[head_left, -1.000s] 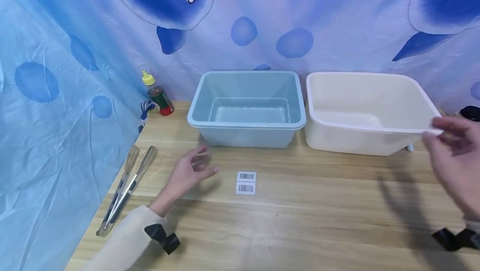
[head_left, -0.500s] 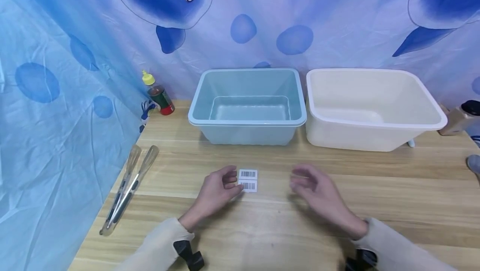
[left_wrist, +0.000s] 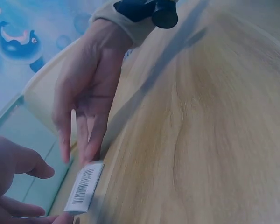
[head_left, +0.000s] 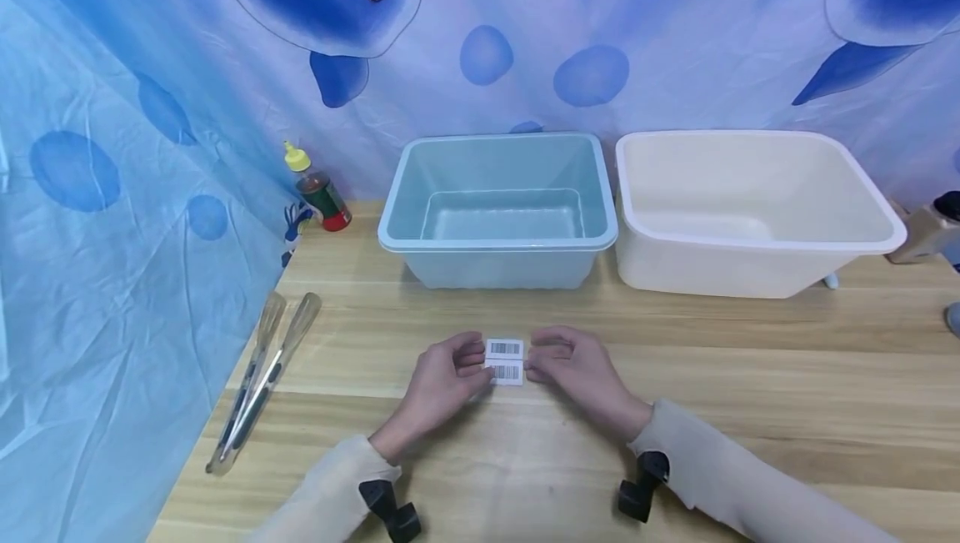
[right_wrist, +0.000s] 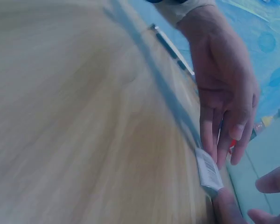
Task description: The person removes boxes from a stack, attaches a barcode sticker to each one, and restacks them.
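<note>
Sleeves came in from the near edge of the wooden desk (head_left: 675, 376). Left hand (head_left: 442, 380) and right hand (head_left: 577, 372) met at the barcode label (head_left: 505, 361), which lay near mid-desk; fingers (head_left: 472, 353) of both were slightly bent, tips touching the label's left and right edges. Wrist views showed one edge of the label raised off the wood. Tongs (head_left: 258, 380) lay well apart to the left. Behind stood a blue tub (head_left: 498, 243) and, just beside it, a white tub (head_left: 750, 268). Sauce bottle (head_left: 318, 188) leaned at the curtain (head_left: 112, 193).
</note>
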The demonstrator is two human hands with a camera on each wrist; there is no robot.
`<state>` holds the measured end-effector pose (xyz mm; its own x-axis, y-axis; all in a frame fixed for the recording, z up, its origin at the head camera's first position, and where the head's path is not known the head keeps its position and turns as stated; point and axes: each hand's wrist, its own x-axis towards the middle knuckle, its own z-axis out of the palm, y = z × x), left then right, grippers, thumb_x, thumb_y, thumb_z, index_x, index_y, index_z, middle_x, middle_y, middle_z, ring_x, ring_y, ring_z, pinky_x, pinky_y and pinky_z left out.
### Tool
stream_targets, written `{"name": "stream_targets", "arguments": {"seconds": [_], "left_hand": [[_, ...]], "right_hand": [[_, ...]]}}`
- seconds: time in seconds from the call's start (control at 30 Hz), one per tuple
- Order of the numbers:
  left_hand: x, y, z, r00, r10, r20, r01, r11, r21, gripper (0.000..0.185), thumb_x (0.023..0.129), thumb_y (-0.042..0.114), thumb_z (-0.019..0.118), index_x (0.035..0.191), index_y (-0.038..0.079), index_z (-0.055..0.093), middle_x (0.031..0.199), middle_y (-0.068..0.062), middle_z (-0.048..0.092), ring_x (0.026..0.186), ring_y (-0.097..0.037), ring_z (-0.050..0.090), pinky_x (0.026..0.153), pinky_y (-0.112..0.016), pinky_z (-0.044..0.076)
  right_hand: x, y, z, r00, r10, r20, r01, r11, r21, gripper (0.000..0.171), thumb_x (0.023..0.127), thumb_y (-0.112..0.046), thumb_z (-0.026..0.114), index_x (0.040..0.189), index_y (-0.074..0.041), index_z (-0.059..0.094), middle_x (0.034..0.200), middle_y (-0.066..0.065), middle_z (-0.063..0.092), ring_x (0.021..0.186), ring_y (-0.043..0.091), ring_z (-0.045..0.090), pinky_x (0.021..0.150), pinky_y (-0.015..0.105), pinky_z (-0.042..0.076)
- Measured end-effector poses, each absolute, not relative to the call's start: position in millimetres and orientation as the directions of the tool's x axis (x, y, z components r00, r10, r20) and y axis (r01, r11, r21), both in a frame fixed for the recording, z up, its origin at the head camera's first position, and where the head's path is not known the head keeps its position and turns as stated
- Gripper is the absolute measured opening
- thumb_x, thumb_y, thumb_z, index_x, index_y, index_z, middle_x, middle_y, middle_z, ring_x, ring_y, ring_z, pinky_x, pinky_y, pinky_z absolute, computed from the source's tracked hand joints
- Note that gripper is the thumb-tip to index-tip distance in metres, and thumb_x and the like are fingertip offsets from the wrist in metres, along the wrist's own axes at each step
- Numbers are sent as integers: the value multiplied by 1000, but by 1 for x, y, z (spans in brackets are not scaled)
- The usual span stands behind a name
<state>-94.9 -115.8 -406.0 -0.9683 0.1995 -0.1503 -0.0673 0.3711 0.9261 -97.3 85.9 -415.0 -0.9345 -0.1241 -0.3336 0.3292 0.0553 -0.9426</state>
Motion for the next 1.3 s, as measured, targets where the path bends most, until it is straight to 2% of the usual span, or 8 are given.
{"name": "stream_targets", "arguments": {"seconds": [0.27,0.47,0.7,0.97,1.07,1.13,1.2,1.3], "left_hand": [[-98,-111,-408,-957,246,-156,-71,322,944,54,80,-3,69,130,-13,49,119,-31,62,108,-36,66,86,-25,56],[-99,-110,-409,-958,256,-126,-39,319,947,51,81,-3,67,129,-12,51,118,-30,63,109,-36,65,88,-26,56],[-99,-109,-405,-972,214,-98,-33,286,958,53,83,1,68,133,-3,49,116,-24,66,100,-31,68,84,-29,58],[-96,-99,-400,-976,192,-106,-74,169,983,21,81,-1,71,102,-5,65,99,-17,67,86,-17,67,78,-22,57],[-94,-95,-397,-979,181,-97,-71,145,987,18,81,-2,70,98,-4,66,98,-16,66,85,-15,65,77,-20,57],[-94,-94,-395,-980,179,-84,-60,139,989,17,81,-2,70,97,-3,67,97,-16,66,84,-15,65,76,-21,57],[-94,-93,-394,-982,175,-71,-46,143,989,15,81,-2,71,96,-2,67,95,-15,66,83,-15,65,75,-21,56],[-94,-91,-392,-985,167,-50,-24,154,988,14,81,-1,71,95,0,68,93,-14,67,83,-15,64,75,-21,56]], "right_hand": [[-104,80,-420,-939,-96,-331,323,90,-942,25,83,4,64,108,4,67,95,19,72,78,18,71,72,25,60],[-105,79,-424,-950,-83,-300,292,99,-951,16,84,6,64,100,7,68,94,20,70,79,17,69,71,27,60],[-99,87,-418,-966,-64,-252,244,118,-963,16,86,-3,68,101,1,70,97,16,72,80,16,70,72,27,60],[-89,96,-404,-990,-61,-126,121,82,-989,17,86,-4,68,102,3,69,104,20,69,77,17,70,74,30,60],[-87,101,-400,-991,-96,-95,83,125,-989,19,87,-6,69,105,1,68,104,19,69,78,18,71,71,32,60],[-87,106,-396,-992,-127,-11,-20,236,-971,20,87,-8,69,106,-2,69,100,14,71,77,16,70,68,30,60],[-86,110,-391,-978,-158,139,-189,366,-911,19,85,-7,71,105,-6,70,96,8,71,77,14,68,65,27,59],[-86,111,-383,-880,-205,428,-470,501,-727,18,80,-2,75,96,-9,73,90,3,72,74,11,66,63,23,57]]}}
